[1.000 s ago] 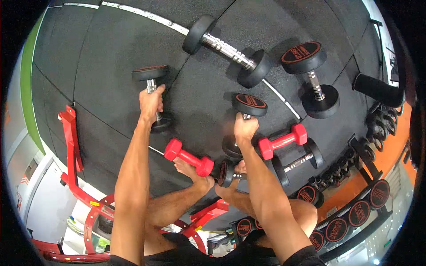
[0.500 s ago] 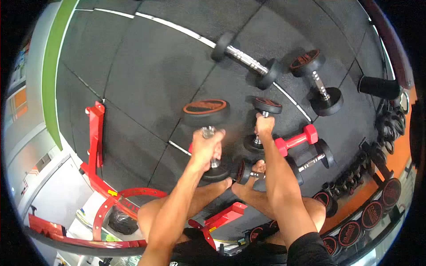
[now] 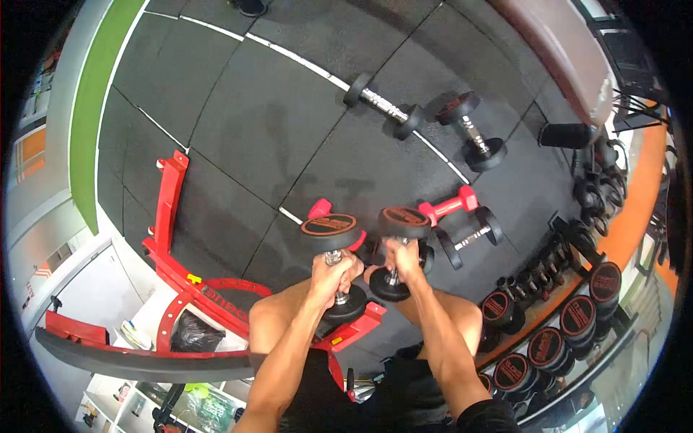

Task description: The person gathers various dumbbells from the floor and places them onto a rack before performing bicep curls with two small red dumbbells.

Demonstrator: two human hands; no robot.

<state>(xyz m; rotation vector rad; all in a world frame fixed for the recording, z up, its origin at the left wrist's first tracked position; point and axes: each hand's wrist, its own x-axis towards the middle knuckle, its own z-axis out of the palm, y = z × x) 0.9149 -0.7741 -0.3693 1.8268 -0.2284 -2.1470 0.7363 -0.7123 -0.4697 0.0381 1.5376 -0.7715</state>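
Note:
My left hand point(image 3: 333, 278) is wrapped round the chrome handle of a black dumbbell point(image 3: 330, 231) with an orange-ringed end. A similar dumbbell point(image 3: 405, 221) is gripped by my right hand point(image 3: 401, 258). Both are held upright between and above my knees, side by side with a small gap. Behind the left one, a red dumbbell point(image 3: 320, 208) shows partly on the floor. Another red dumbbell point(image 3: 449, 206) lies beyond my right hand, beside a black and chrome dumbbell point(image 3: 473, 238).
Two more black dumbbells point(image 3: 384, 105) point(image 3: 473, 133) stand farther out on the black mat floor point(image 3: 253, 137). A red metal frame point(image 3: 170, 209) is at the left. Racked dumbbells point(image 3: 546, 347) line the right side. Someone's shoe point(image 3: 252, 7) shows at the top edge.
Both hands and their dumbbells have come closer together. The right dumbbell has moved toward my body, and the left one is lower. The view has shifted, and a shoe now shows at the top.

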